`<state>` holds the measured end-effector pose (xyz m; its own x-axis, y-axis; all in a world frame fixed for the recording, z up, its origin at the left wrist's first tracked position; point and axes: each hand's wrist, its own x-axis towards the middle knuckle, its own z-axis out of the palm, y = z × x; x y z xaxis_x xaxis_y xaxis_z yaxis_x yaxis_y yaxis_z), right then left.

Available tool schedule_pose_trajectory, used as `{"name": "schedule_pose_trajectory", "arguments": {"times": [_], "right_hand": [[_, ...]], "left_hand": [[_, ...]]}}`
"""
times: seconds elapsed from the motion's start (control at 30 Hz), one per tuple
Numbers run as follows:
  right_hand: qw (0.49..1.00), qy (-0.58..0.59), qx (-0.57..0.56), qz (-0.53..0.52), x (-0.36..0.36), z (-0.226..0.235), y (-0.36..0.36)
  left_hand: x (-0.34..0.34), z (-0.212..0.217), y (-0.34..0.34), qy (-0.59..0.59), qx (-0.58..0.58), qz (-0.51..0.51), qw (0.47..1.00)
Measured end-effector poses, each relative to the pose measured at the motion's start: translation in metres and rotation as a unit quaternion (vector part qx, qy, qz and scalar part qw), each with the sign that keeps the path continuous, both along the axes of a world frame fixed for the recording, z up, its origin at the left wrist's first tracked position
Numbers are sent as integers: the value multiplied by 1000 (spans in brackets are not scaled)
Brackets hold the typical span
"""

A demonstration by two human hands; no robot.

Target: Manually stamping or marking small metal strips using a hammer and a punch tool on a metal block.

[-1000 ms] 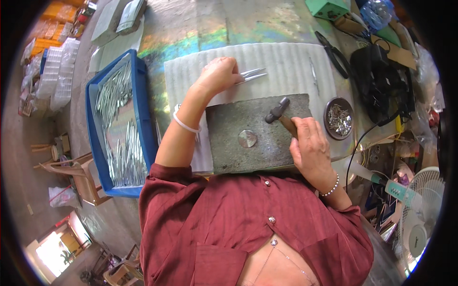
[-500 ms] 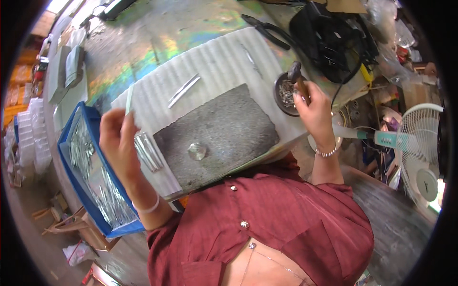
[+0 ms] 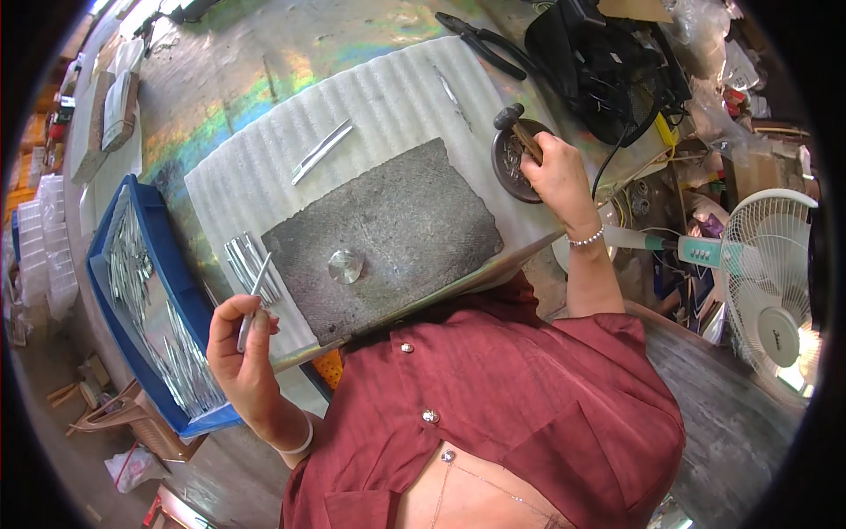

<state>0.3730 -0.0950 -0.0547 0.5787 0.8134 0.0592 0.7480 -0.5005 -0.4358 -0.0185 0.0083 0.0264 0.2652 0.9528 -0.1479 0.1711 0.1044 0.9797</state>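
- your left hand (image 3: 240,353) pinches one thin metal strip (image 3: 254,301) between thumb and fingers, holding it nearly upright, raised just off the near left corner of the white corrugated sheet (image 3: 388,106).
- the strip's upper end overlaps a small bundle of like strips (image 3: 251,264) lying on the sheet; the count there is hard to tell, roughly six or so.
- two more strips (image 3: 322,150) lie side by side further up the sheet, well apart from your hand.
- one blue tray (image 3: 176,282) sits just left of the sheet, filled with many strips, too many to count.
- one grey stone slab (image 3: 388,234) lies on the sheet, with one round metal disc (image 3: 345,265) resting on it near its left half.
- your right hand (image 3: 555,176) is closed around the wooden handle of one hammer (image 3: 520,128), wrist bent, the head lifted above one round dark dish (image 3: 511,163).
- both wrists wear a bangle; your left forearm comes up from the lower edge, elbow bent.
- one pair of black pliers (image 3: 485,44) and one white fan (image 3: 775,282) sit off to the right.
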Motion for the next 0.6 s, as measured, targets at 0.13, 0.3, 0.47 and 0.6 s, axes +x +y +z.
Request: {"name": "schedule_pose_trajectory", "arguments": {"times": [0.13, 0.3, 0.47, 0.6], "right_hand": [[999, 2, -46, 6, 3, 1, 2], [999, 54, 1, -7, -2, 11, -4], [987, 148, 20, -60, 3, 9, -11], [968, 231, 76, -68, 14, -2, -19]], "left_hand": [[7, 9, -6, 77, 27, -53, 995], [13, 0, -4, 147, 115, -106, 977], [18, -7, -2, 144, 143, -108, 973], [23, -16, 2, 138, 142, -95, 976]]}}
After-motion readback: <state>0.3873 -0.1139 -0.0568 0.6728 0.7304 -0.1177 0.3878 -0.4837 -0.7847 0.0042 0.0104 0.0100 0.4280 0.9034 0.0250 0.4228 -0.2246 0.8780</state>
